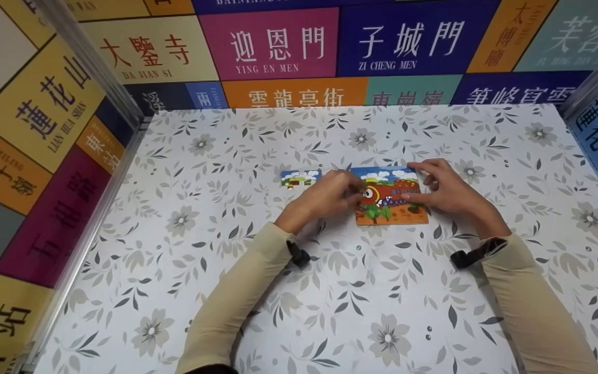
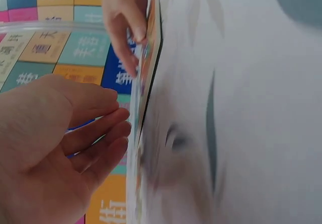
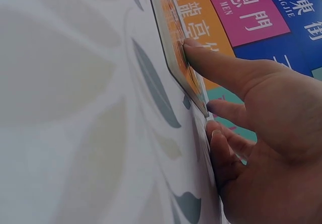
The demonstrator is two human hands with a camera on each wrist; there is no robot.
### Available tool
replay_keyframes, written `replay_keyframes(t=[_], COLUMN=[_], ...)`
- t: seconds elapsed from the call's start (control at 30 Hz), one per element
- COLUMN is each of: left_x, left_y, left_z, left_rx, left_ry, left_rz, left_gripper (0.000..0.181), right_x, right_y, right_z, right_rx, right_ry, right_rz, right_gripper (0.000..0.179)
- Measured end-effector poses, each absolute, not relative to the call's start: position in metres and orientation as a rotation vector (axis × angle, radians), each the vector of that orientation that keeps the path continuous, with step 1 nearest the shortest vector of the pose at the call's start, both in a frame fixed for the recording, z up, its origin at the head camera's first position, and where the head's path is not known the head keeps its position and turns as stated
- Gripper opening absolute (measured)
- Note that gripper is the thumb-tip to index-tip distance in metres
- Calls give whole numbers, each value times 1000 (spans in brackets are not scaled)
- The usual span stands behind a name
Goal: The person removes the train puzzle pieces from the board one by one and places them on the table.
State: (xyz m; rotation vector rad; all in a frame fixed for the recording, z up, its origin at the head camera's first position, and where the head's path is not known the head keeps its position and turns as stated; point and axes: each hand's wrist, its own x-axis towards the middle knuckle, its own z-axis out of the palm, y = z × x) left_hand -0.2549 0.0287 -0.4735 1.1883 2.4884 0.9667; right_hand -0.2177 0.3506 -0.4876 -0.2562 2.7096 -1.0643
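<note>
A flat picture board (image 1: 392, 217), much like a jigsaw puzzle, lies on the table with a red train under a blue sky. My left hand (image 1: 333, 195) is at its left edge, fingertips over the picture. In the left wrist view, that hand's (image 2: 65, 133) fingers bend loosely, with nothing visible between them. My right hand (image 1: 447, 189) spans the board's right side, thumb on the picture and a finger at the top right corner. The right wrist view has this thumb (image 3: 221, 65) pressing the board's face (image 3: 176, 43), other fingers beyond the edge.
Left of the board is a small picture piece (image 1: 299, 178) of sky and clouds with an uneven lower edge, partly behind my left hand. A white leaf-patterned cloth (image 1: 185, 270) covers the table. Colourful lettered panels (image 1: 273, 47) stand at the back and sides.
</note>
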Motion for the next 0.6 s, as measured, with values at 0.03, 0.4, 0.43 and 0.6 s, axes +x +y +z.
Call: replay_keyframes(t=[0.03,0.4,0.43,0.6], left_x=[-254,-255,-255,-252], left_y=[34,77,80,93], left_z=[-475,-478,-478,-476], left_rx=[1196,1256,1258,1247], left_ry=[2477,2469,2476,2531], left_rz=[962,889,875,753], left_gripper=[29,35,35,39], right_x=[-218,-220,-220,-220], right_y=[351,354,354,355], right_z=[-488,-491,-491,-491], right_rx=[-260,-314,-323,-343], right_ry=[2710,2746,2752,2758], right_rz=[-1061,-1047,-1047,-1063], right_gripper=[87,63,60,56])
